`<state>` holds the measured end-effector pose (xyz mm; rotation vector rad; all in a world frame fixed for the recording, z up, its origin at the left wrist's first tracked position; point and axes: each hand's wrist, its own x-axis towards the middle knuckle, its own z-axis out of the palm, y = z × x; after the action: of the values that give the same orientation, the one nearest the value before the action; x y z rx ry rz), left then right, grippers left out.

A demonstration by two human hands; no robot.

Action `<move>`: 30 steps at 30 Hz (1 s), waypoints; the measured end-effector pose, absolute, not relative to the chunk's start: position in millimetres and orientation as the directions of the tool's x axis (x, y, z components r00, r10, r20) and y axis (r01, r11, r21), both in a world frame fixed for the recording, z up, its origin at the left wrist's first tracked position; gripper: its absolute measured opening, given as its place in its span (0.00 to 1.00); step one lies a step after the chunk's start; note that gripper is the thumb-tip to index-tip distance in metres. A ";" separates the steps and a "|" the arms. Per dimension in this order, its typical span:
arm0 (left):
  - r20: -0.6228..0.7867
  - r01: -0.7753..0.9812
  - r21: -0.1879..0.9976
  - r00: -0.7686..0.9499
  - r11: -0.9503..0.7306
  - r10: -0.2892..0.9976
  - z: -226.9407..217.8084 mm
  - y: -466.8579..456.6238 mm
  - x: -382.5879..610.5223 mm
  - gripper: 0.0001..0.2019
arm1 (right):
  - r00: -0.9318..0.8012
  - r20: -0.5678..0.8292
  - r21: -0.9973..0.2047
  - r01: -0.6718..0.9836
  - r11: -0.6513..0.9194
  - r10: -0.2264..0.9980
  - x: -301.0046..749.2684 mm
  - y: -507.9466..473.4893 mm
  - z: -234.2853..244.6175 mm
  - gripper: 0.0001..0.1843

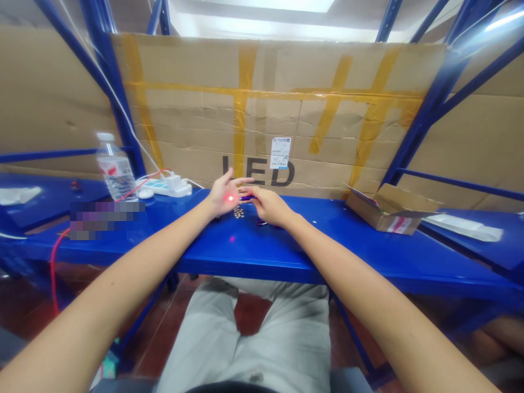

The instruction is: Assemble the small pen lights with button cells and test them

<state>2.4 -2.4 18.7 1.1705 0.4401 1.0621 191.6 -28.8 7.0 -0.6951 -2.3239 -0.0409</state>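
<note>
My left hand (226,194) is held up over the blue metal shelf (286,245) with palm open and fingers spread; a red light dot glows on the palm. My right hand (264,203) is closed on a small purple-blue pointer (246,197) aimed at that palm. Several small silvery round pieces (238,213) lie on the shelf just below the hands. A second red dot shows on the shelf surface below them.
A plastic water bottle (115,169) stands at the left, beside a white power strip (167,187) with a red cable. An open cardboard box (387,210) sits at the right. A large taped cardboard sheet (278,109) marked LED closes the back.
</note>
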 end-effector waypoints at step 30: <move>0.571 0.280 0.780 0.050 -0.560 0.819 9.3 5.3 4.1 0.24 | -0.362 0.663 -0.391 0.580 0.715 0.656 208.9 -17.0 10.3 0.13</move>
<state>4.1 5.3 9.3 1.8690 1.1007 1.5313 208.9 -17.0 10.3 -0.9388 -2.0629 0.1123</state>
